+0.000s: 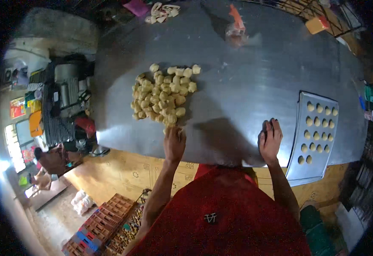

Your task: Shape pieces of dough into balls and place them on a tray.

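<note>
My left hand (173, 141) has its fingers curled on a pale dough piece (167, 129) at the near end of a heap of rough dough lumps (163, 96) on the metal table (237, 72). My right hand (270, 138) rests on the table's near part, holding nothing, its fingers apart and slightly bent. Just right of it lies a metal tray (312, 170) with rows of small round dough balls (318, 135).
At the far side are crumpled cloths (163, 13), a plastic bag with an orange object (236, 32) and a yellow-red container (316, 25). People (50, 162) are off left, near stacked pans (63, 123). Brown crates (101, 222) stand on the floor at lower left.
</note>
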